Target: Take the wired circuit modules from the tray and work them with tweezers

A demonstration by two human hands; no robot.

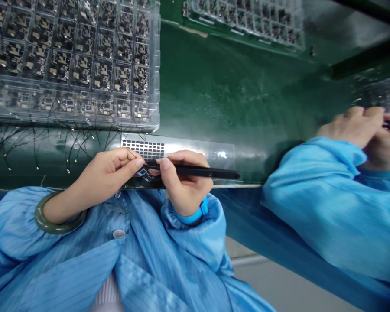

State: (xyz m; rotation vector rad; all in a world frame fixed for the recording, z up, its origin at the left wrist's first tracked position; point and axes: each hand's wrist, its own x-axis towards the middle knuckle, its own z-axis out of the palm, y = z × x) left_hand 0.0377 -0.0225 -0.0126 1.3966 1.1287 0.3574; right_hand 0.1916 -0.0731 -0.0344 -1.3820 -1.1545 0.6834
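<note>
My left hand [112,173] has its thumb and fingers pinched together, with a thin dark wire at the fingertips. Just beside those fingertips is a small circuit board [145,173], partly hidden by my fingers. Wrapped around a black pen-like tool [211,172] is my right hand [186,184], and the tool's tip points left at the board. Under and behind both hands lies a clear sheet [195,147] bearing rows of small black stickers [144,148].
A clear compartment tray [155,86] full of circuit boards stands at the left, thin wires [69,147] hanging over its front. Another such tray [247,21] is at the back. At the right, a co-worker's hands [351,125] and blue sleeves rest over the green table [230,91].
</note>
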